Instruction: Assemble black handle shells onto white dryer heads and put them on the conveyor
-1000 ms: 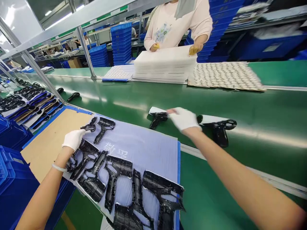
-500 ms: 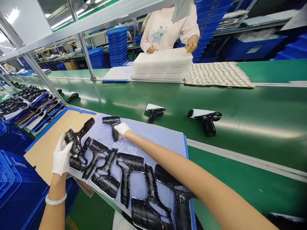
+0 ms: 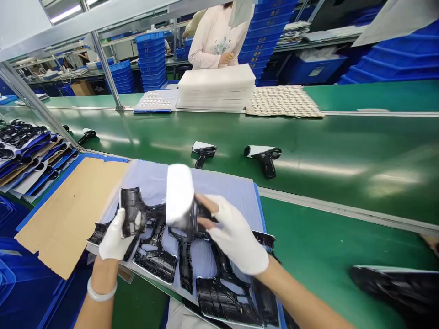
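Note:
My left hand (image 3: 115,236), in a white glove, grips a glossy black plastic housing shell (image 3: 133,211) shaped like a pistol grip. My right hand (image 3: 235,234), also gloved, holds a white-barrelled black part (image 3: 179,196) against that shell. Where the two pieces meet is partly hidden. Below both hands, several black housing shells (image 3: 154,261) lie on a pale lilac sheet (image 3: 219,183). Two white-and-black pistol-shaped pieces (image 3: 204,151) (image 3: 264,157) rest on the green conveyor belt (image 3: 325,183) beyond my hands.
A cardboard sheet (image 3: 68,210) lies left of the lilac sheet, with more black parts on blue-edged sheets (image 3: 24,146) beyond it. Across the belt, a co-worker (image 3: 216,45) stands behind a white foam stack (image 3: 216,87). Blue crates (image 3: 151,59) stand behind. A blurred black object (image 3: 387,288) sits lower right.
My right hand has moved from the shell on the sheet to holding a white-barrelled part against the shell in my left hand. The view has swung, shifting the belt pieces left.

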A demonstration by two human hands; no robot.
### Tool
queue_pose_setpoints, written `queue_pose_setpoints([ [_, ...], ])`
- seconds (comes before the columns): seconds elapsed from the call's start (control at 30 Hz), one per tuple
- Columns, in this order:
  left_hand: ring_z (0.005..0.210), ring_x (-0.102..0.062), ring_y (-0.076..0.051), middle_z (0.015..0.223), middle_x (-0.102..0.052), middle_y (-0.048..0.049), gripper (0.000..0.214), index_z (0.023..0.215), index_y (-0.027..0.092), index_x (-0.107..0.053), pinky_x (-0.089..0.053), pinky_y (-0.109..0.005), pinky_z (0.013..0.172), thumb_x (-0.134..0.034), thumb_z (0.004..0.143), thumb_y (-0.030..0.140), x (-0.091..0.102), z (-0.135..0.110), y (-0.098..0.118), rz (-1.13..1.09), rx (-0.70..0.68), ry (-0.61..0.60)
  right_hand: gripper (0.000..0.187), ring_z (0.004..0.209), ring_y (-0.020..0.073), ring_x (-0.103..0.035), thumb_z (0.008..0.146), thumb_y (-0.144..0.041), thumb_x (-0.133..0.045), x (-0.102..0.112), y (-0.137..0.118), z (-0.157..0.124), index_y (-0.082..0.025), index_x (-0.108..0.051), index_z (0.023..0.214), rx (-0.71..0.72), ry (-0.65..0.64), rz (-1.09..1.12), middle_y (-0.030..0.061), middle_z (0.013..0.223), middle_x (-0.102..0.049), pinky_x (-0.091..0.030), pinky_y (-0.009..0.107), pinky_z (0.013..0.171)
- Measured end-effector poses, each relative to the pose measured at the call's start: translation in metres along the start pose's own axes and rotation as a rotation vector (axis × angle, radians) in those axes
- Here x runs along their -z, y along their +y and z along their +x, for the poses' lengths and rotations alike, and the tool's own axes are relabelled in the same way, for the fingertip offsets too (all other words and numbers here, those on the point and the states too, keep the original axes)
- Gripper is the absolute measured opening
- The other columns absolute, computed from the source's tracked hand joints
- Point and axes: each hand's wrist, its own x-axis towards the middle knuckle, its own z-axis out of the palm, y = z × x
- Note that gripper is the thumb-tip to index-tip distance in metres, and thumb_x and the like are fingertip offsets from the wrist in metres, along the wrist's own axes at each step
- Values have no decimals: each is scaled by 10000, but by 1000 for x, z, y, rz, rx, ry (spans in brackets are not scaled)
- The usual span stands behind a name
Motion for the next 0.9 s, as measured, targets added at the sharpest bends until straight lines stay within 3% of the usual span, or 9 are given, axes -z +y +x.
queue_pose_setpoints([
  [0.07, 1108, -684, -259, 1002, -772, -78, 358, 1058, 208, -733, -543, -356, 1014, -738, 800, 457, -3, -3, -14, 93, -55, -165, 388, 966, 218, -661, 959, -148, -500, -3, -8, -15, -242, -513, 1335, 172, 59, -198, 98, 1050, -682, -563, 365, 799],
  [0.2, 1383, -486, -297, 1224, -724, -82, 526, 1182, 216, -720, -309, -418, 1224, -699, 801, 577, -12, -10, -32, 362, -279, -529, 329, 938, 211, -650, 969, -124, -453, -11, -20, -29, -197, -499, 1286, 250, 107, -315, 104, 1004, -671, -558, 364, 781],
  [0.3, 1422, -435, -305, 1302, -688, -91, 584, 1258, 208, -685, -263, -449, 1241, -607, 852, 621, -19, -16, -38, 413, -340, -616, 303, 958, 219, -642, 980, -158, -433, -14, -24, -31, -186, -509, 1272, 284, 106, -313, 113, 1009, -668, -554, 380, 806],
  [0.67, 1322, -540, -362, 1282, -695, -126, 627, 1163, 194, -738, -383, -494, 1161, -766, 703, 620, -20, -40, -37, 405, -273, -563, 555, 883, 217, -620, 915, -40, -429, -22, -37, -37, -200, -386, 1444, 280, 4, -351, 106, 997, -664, -538, 358, 750],
  [0.77, 1187, -635, -369, 1155, -748, -113, 584, 1122, 197, -752, -477, -504, 1066, -831, 653, 536, -28, -45, -39, 433, -222, -635, 674, 1004, 270, -591, 851, -24, -487, -29, -37, -40, -127, -301, 1491, 285, -21, -377, 172, 1116, -628, -541, 422, 811],
  [0.83, 1065, -689, -344, 1040, -772, -93, 512, 1064, 187, -763, -518, -490, 1007, -823, 667, 505, -33, -48, -42, 415, -204, -605, 779, 1085, 306, -563, 788, -11, -497, -36, -31, -40, -104, -242, 1518, 307, 0, -383, 203, 1175, -598, -529, 472, 854],
  [0.9, 1000, -705, -320, 955, -776, -81, 479, 1021, 174, -763, -534, -471, 979, -781, 704, 532, -37, -49, -47, 410, -220, -540, 822, 970, 284, -589, 728, 18, -476, -41, -23, -40, -143, -284, 1510, 297, -6, -379, 156, 1064, -623, -531, 451, 783],
])
